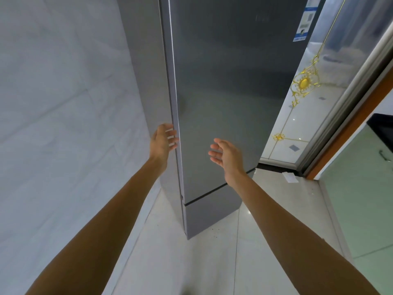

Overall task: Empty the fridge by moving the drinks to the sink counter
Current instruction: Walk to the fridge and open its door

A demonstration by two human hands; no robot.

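Note:
A tall grey fridge (223, 92) stands in front of me with both its doors closed, so no drinks show. My left hand (163, 140) is at the left edge of the upper door, its straight fingers touching the edge at about mid height. My right hand (225, 155) hovers open in front of the door's face, palm turned left, holding nothing. A dark seam low down divides the upper door from the lower door (210, 213).
A pale tiled wall (63, 124) runs close along the fridge's left side. To the right stands a glass sliding door (308, 92) with gold ornament and a metal frame. A white paper scrap (289, 177) lies on the light floor tiles. Pale green cabinet (361, 199) at right.

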